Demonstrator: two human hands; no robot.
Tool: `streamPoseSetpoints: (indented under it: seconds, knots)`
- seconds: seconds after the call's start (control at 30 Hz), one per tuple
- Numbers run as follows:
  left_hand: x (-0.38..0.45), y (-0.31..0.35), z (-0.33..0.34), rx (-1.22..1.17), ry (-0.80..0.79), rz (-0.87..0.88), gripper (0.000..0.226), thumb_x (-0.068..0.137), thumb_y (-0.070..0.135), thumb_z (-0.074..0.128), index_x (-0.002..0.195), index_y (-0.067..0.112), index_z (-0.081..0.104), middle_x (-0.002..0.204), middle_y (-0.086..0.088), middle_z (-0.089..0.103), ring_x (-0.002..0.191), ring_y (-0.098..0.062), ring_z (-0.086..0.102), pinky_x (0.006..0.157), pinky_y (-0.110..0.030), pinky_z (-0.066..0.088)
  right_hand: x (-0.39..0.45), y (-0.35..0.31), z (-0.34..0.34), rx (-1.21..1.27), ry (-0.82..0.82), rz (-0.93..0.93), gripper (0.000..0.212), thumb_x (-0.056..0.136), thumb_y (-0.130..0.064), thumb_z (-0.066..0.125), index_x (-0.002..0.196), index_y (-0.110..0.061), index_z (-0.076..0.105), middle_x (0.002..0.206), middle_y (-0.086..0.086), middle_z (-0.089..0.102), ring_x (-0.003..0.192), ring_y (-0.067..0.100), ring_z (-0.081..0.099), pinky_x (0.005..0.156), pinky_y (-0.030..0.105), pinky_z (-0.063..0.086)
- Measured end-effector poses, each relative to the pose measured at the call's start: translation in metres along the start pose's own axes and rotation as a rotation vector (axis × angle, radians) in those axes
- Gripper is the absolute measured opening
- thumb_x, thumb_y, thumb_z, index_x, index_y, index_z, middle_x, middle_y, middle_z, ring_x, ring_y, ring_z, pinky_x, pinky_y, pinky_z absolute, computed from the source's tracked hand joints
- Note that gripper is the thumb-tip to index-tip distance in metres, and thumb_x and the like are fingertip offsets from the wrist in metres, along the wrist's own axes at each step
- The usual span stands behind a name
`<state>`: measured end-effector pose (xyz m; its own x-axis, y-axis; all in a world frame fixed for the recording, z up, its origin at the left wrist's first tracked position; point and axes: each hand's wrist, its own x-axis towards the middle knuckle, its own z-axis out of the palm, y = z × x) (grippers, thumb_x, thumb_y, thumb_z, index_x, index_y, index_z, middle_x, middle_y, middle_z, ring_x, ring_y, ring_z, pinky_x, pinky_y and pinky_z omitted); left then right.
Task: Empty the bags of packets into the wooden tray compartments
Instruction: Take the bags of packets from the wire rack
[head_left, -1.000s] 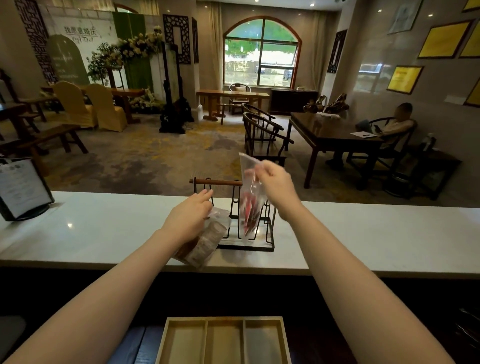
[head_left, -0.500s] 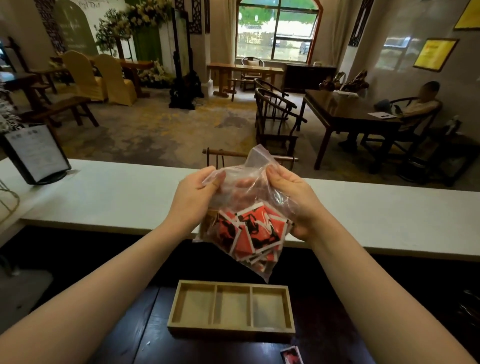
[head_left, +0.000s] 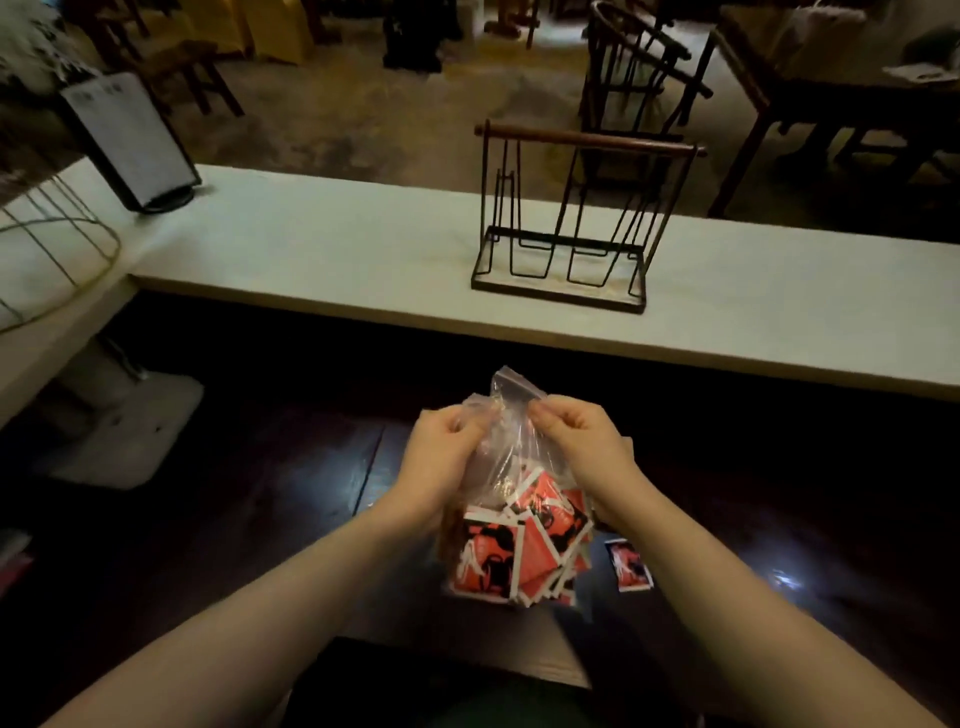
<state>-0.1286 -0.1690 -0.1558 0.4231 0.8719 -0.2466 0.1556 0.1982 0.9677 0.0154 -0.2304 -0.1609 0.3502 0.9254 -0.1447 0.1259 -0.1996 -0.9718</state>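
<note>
A clear plastic bag (head_left: 511, 452) full of red, black and white packets (head_left: 514, 551) hangs upright over the dark lower desk. My left hand (head_left: 441, 457) and my right hand (head_left: 579, 441) each pinch one side of its top edge. A second bag with brownish packets (head_left: 448, 525) seems pressed under my left hand, mostly hidden. One loose red packet (head_left: 629, 564) lies on the desk to the right. The wooden tray is hidden behind the bag and my arms.
A white counter (head_left: 337, 249) runs across behind the desk, with a black wire rack with a wooden handle (head_left: 576, 218) on it. A sign holder (head_left: 132, 145) stands at its left end, and a wire frame (head_left: 47, 249) beside that. Chairs and tables fill the room beyond.
My view has tilted down. Both hands have lowered the red packet bag from the counter rack to over the desk and shifted their grip to its top edge.
</note>
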Motion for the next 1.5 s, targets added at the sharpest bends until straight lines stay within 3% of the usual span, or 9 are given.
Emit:
streamPoseSetpoints:
  seconds: [0.17, 0.4, 0.57, 0.67, 0.8, 1.0, 1.2, 1.37, 1.5]
  knots:
    - [-0.003, -0.04, -0.01, 0.051, -0.043, -0.101, 0.045, 0.09, 0.022, 0.061, 0.054, 0.018, 0.035, 0.035, 0.01, 0.039, 0.031, 0.003, 0.038, 0.033, -0.011, 0.028, -0.015, 0.045, 0.023, 0.06, 0.051, 0.141, 0.024, 0.096, -0.021, 0.052, 0.081, -0.009, 0.067, 0.074, 0.006, 0.063, 0.069, 0.019, 0.057, 0.068, 0.036, 0.045]
    - [0.0, -0.108, -0.03, 0.081, 0.028, -0.239, 0.032, 0.086, 0.016, 0.066, 0.057, 0.019, 0.053, 0.056, 0.004, 0.064, 0.055, -0.009, 0.062, 0.046, -0.017, 0.044, -0.034, 0.098, 0.038, 0.102, 0.121, 0.322, 0.019, 0.095, -0.02, 0.052, 0.086, -0.015, 0.069, 0.09, 0.016, 0.07, 0.088, 0.036, 0.065, 0.084, 0.053, 0.05]
    - [0.007, -0.14, -0.027, 0.208, 0.076, -0.231, 0.033, 0.084, 0.016, 0.068, 0.056, 0.018, 0.051, 0.055, 0.003, 0.058, 0.054, -0.012, 0.056, 0.049, -0.023, 0.043, -0.038, 0.117, 0.038, 0.087, 0.127, 0.319, 0.019, 0.095, -0.016, 0.052, 0.082, -0.013, 0.067, 0.083, 0.011, 0.066, 0.081, 0.026, 0.062, 0.078, 0.042, 0.05]
    - [0.013, -0.141, -0.026, 0.372, 0.105, -0.12, 0.037, 0.083, 0.02, 0.07, 0.056, 0.015, 0.045, 0.051, 0.003, 0.052, 0.042, 0.0, 0.049, 0.043, -0.015, 0.037, -0.035, 0.12, 0.034, 0.075, 0.157, 0.335, 0.024, 0.095, -0.016, 0.051, 0.073, -0.016, 0.062, 0.073, 0.001, 0.058, 0.07, 0.013, 0.055, 0.065, 0.025, 0.044]
    - [0.02, -0.151, -0.035, 0.667, 0.157, -0.03, 0.043, 0.085, 0.028, 0.065, 0.054, 0.019, 0.037, 0.049, 0.003, 0.045, 0.049, -0.013, 0.043, 0.048, -0.027, 0.03, -0.033, 0.139, 0.024, 0.099, 0.229, 0.346, 0.025, 0.093, -0.021, 0.054, 0.075, -0.007, 0.062, 0.075, 0.007, 0.057, 0.074, 0.022, 0.052, 0.07, 0.035, 0.04]
    - [0.025, -0.17, -0.043, 0.627, 0.281, -0.087, 0.032, 0.095, 0.018, 0.048, 0.065, 0.011, 0.043, 0.062, -0.006, 0.05, 0.064, -0.027, 0.05, 0.054, -0.036, 0.03, -0.034, 0.156, -0.002, 0.057, 0.366, 0.363, 0.024, 0.093, -0.018, 0.054, 0.081, 0.0, 0.064, 0.073, 0.009, 0.058, 0.07, 0.018, 0.051, 0.065, 0.033, 0.039]
    - [0.01, -0.199, -0.052, 1.096, 0.101, -0.15, 0.023, 0.098, 0.033, 0.036, 0.087, 0.015, 0.044, 0.084, -0.01, 0.062, 0.081, -0.036, 0.062, 0.062, -0.035, 0.037, -0.037, 0.171, -0.022, -0.073, 0.386, 0.427, 0.011, 0.089, -0.016, 0.061, 0.083, -0.015, 0.069, 0.082, -0.007, 0.066, 0.078, 0.008, 0.059, 0.072, 0.026, 0.047]
    - [0.011, -0.195, -0.049, 0.832, 0.232, -0.073, 0.024, 0.098, 0.024, 0.042, 0.077, 0.012, 0.044, 0.075, -0.018, 0.063, 0.074, -0.039, 0.06, 0.058, -0.036, 0.036, -0.048, 0.182, -0.05, -0.25, 0.467, 0.44, 0.005, 0.085, -0.014, 0.067, 0.083, -0.018, 0.069, 0.081, -0.005, 0.068, 0.073, 0.009, 0.06, 0.065, 0.023, 0.046]
    - [-0.005, -0.178, -0.035, 0.624, 0.278, -0.006, 0.025, 0.098, 0.022, 0.041, 0.075, 0.015, 0.045, 0.059, -0.005, 0.059, 0.055, -0.027, 0.058, 0.048, -0.036, 0.037, -0.073, 0.194, -0.076, -0.368, 0.514, 0.481, 0.006, 0.084, -0.02, 0.069, 0.09, -0.019, 0.068, 0.08, -0.003, 0.068, 0.07, 0.013, 0.064, 0.06, 0.028, 0.051]
